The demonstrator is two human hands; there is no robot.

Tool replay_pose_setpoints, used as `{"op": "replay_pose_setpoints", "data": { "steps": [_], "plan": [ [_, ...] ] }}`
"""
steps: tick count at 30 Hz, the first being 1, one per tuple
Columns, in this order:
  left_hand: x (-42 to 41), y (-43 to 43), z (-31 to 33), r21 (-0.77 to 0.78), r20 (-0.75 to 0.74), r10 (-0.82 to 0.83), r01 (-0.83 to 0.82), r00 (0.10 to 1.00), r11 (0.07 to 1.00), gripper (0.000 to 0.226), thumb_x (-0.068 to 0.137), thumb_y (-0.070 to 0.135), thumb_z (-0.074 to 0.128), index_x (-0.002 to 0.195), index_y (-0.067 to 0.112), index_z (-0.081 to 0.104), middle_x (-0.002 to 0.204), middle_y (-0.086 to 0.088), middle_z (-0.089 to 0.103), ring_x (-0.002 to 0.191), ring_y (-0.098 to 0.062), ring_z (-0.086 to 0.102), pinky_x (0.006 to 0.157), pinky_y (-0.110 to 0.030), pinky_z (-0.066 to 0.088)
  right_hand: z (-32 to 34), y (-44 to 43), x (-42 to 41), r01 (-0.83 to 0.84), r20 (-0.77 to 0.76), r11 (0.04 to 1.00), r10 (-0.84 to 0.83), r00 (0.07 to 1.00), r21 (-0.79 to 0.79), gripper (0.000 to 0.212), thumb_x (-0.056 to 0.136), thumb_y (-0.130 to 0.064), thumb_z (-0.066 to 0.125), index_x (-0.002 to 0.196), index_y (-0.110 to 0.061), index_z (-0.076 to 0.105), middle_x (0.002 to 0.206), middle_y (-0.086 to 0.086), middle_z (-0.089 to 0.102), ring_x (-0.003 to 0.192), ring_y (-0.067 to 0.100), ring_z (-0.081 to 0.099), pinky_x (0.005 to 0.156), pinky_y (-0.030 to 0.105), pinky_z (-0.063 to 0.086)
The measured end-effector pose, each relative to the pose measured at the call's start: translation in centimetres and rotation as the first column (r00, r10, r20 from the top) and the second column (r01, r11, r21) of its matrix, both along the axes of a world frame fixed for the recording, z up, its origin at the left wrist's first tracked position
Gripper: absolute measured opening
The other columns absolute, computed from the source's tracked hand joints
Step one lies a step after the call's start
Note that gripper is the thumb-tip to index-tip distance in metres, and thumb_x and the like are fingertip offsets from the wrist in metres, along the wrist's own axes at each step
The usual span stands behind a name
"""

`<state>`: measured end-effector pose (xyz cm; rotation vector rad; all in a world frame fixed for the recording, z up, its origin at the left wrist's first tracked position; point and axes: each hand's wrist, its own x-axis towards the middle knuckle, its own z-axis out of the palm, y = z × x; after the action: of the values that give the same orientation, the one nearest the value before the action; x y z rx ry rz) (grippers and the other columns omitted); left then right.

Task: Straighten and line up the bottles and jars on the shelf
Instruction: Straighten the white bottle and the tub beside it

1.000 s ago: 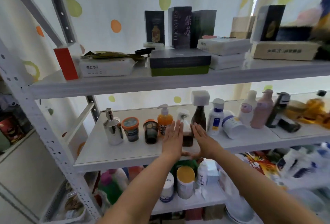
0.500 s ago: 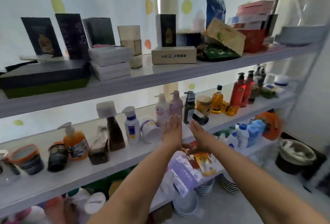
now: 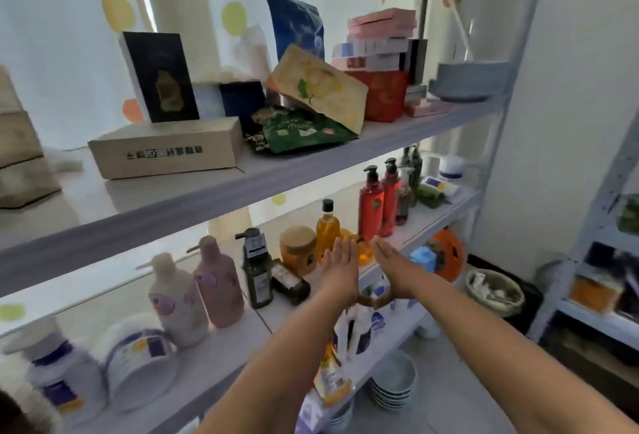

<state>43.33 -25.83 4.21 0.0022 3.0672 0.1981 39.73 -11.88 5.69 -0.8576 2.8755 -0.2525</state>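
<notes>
Bottles and jars stand along the middle shelf (image 3: pixel 221 357). My left hand (image 3: pixel 340 271) and my right hand (image 3: pixel 394 267) are held flat with fingers straight, palms facing each other, thumbs meeting below, holding nothing. Between and behind them lies a small orange bottle (image 3: pixel 363 253) on its side. A tall amber bottle (image 3: pixel 327 229) and an orange jar with a cork lid (image 3: pixel 299 250) stand just left. Two red pump bottles (image 3: pixel 371 205) stand behind my right hand. A dark bottle (image 3: pixel 290 283) lies on its side next to an upright dark pump bottle (image 3: pixel 257 271).
Cream (image 3: pixel 176 298) and pink (image 3: pixel 218 281) pump bottles and a tipped white tub (image 3: pixel 138 361) stand further left. The upper shelf (image 3: pixel 242 188) carries boxes and bags. Bowls (image 3: pixel 394 381) and packets fill the lower shelf. A wall and a second rack (image 3: pixel 601 226) stand to the right.
The view has swung right along the shelf. Both flat hands have travelled right with it, from the white and pink bottles to the amber and red bottles.
</notes>
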Motion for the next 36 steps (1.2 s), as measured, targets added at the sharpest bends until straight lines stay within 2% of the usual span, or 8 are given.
{"op": "replay_pose_setpoints", "data": {
  "steps": [4,12,17,22,26,30,33,36],
  "plan": [
    [-6.0,4.4,-1.0,0.009,0.002,-0.085,0.085,0.996,0.996,0.122,0.077,0.054,0.067,0.146,0.007,-0.022,0.155,-0.010,-0.027,0.143,-0.027,-0.026,0.117,-0.042,-0.013,-0.3,4.6,-5.7,0.052,0.024,0.999,-0.052,0.998,0.008,0.129,0.069,-0.044,0.078,0.148,-0.006,-0.016,0.158,0.009,-0.017,0.148,0.022,-0.005,0.120,0.031,0.008],
    [-18.5,12.8,-2.2,0.006,0.005,-0.140,0.140,0.990,0.990,0.113,0.083,0.046,0.065,0.147,0.005,-0.019,0.156,-0.010,-0.025,0.144,-0.026,-0.024,0.116,-0.041,-0.013,-1.8,13.7,-18.4,0.076,-0.023,0.994,-0.075,0.997,0.075,0.132,0.067,-0.060,0.072,0.148,-0.006,-0.017,0.158,0.007,-0.017,0.148,0.022,-0.003,0.120,0.034,0.015],
    [-27.0,20.0,-2.2,0.033,-0.002,-0.085,0.085,0.996,0.996,0.116,0.079,0.056,0.062,0.148,0.002,-0.015,0.157,-0.015,-0.019,0.145,-0.030,-0.018,0.119,-0.042,-0.008,-1.6,20.4,-27.6,0.041,-0.017,0.994,-0.040,0.999,0.104,0.128,0.069,-0.047,0.077,0.149,-0.007,-0.015,0.159,0.007,-0.016,0.148,0.020,-0.003,0.119,0.037,0.020],
    [-34.5,24.8,-2.0,0.063,0.021,-0.014,0.012,1.000,0.998,0.121,0.076,0.058,0.064,0.147,0.003,-0.018,0.157,-0.013,-0.022,0.145,-0.029,-0.020,0.121,-0.042,-0.006,-1.3,24.8,-36.3,-0.005,0.011,0.992,0.003,1.000,0.126,0.131,0.067,-0.042,0.080,0.148,-0.007,-0.017,0.158,0.008,-0.020,0.148,0.022,-0.004,0.120,0.038,0.015],
    [-40.3,26.1,-2.3,0.036,-0.010,0.067,-0.066,0.998,0.997,0.111,0.082,0.049,0.064,0.148,0.005,-0.013,0.159,-0.011,-0.015,0.147,-0.027,-0.014,0.119,-0.040,-0.006,-1.2,26.8,-42.6,-0.050,0.011,0.993,0.049,0.999,0.110,0.129,0.069,-0.038,0.080,0.148,-0.006,-0.016,0.158,0.008,-0.017,0.148,0.021,-0.002,0.120,0.033,0.015],
    [-46.9,26.3,-2.2,0.127,-0.006,0.127,-0.125,0.992,0.984,0.118,0.078,0.053,0.066,0.148,0.007,-0.017,0.158,-0.008,-0.021,0.146,-0.026,-0.018,0.120,-0.040,-0.003,-1.0,27.4,-49.5,-0.078,-0.037,0.991,0.082,0.996,0.108,0.130,0.066,-0.042,0.081,0.148,-0.002,-0.012,0.159,0.012,-0.009,0.148,0.025,0.004,0.120,0.034,0.017],
    [-51.5,26.2,-2.5,0.154,-0.008,0.165,-0.162,0.986,0.975,0.117,0.079,0.054,0.065,0.147,0.006,-0.018,0.157,-0.009,-0.022,0.145,-0.026,-0.021,0.121,-0.040,-0.003,-1.0,27.3,-54.3,-0.069,-0.031,0.989,0.074,0.997,0.134,0.128,0.070,-0.038,0.079,0.147,-0.002,-0.017,0.158,0.010,-0.018,0.148,0.027,-0.003,0.120,0.036,0.014],
    [-55.0,26.3,-2.4,0.139,0.032,0.194,-0.196,0.981,0.971,0.116,0.080,0.055,0.063,0.148,0.006,-0.017,0.157,-0.008,-0.021,0.145,-0.026,-0.021,0.120,-0.041,-0.006,-0.7,27.6,-58.7,-0.067,-0.036,0.985,0.074,0.997,0.157,0.129,0.070,-0.030,0.081,0.147,-0.007,-0.020,0.158,0.006,-0.021,0.148,0.026,-0.002,0.119,0.038,0.020]
  ]
}}
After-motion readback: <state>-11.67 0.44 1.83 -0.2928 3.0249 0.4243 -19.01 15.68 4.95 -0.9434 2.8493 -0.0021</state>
